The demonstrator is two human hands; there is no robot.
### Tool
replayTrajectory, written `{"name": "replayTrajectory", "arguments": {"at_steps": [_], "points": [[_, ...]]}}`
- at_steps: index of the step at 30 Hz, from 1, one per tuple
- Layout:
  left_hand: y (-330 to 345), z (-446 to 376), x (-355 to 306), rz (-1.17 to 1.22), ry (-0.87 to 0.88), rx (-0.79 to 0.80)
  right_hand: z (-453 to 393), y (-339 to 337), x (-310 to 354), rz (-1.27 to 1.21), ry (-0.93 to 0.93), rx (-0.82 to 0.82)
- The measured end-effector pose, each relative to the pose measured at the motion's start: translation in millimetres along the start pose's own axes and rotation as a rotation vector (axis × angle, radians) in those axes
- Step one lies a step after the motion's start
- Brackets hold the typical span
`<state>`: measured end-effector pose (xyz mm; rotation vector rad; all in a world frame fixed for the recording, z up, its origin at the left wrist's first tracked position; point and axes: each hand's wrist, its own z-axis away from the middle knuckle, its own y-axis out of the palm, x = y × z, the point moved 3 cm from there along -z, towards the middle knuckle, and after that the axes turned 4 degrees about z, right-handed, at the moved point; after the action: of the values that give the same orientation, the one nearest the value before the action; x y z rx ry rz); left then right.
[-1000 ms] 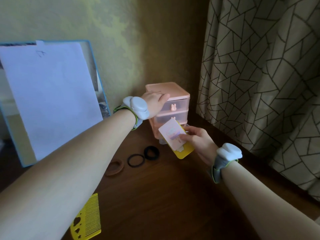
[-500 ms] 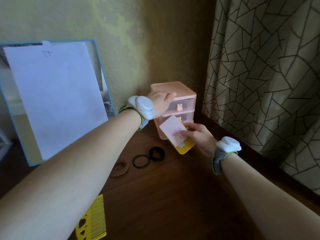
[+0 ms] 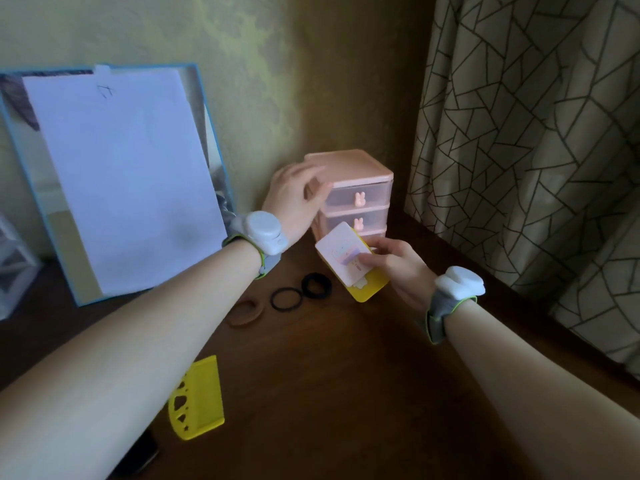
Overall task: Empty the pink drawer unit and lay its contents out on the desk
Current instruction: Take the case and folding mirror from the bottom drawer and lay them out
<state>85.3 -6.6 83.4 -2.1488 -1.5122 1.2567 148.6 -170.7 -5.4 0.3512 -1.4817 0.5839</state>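
Observation:
The pink drawer unit (image 3: pixel 356 169) stands in the desk's far corner, its clear drawers with bunny knobs pushed in. My left hand (image 3: pixel 294 199) rests against its left side and top corner, fingers curved around it. In front of the lowest drawer, my right hand (image 3: pixel 394 265) pinches a white card (image 3: pixel 341 254) stacked on a yellow card (image 3: pixel 369 292), held tilted above the desk. Two black hair ties (image 3: pixel 301 292), a brown hair tie (image 3: pixel 246 313) and a yellow comb (image 3: pixel 197 400) lie on the brown desk (image 3: pixel 329 393).
A blue-framed mirror covered by a white paper sheet (image 3: pixel 121 202) leans on the wall at left. A patterned curtain (image 3: pixel 536 133) hangs along the right edge. A dark flat object (image 3: pixel 138 455) lies under my left forearm. A clear container (image 3: pixel 10 265) sits far left.
My left hand slid from the unit's top front edge back to its left side. My right hand still holds the cards, in much the same place.

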Motion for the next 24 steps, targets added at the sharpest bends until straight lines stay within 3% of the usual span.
{"name": "replayTrajectory", "arguments": {"at_steps": [3,8,10,16,24], "points": [[-20,42,11,0.144,-0.128,-0.077,16,9,4,-0.097,0.016,0.036],[-36,118,37,0.619,-0.622,-0.004,54,47,9,-0.232,0.036,0.124],[-41,139,36,0.798,-0.730,-0.002,67,64,12,-0.247,0.035,0.163],[-63,184,25,1.071,-0.827,-0.062,101,111,17,-0.377,0.058,0.256],[-77,211,23,1.138,-0.766,-0.059,121,135,18,-0.428,0.076,0.322]]}}
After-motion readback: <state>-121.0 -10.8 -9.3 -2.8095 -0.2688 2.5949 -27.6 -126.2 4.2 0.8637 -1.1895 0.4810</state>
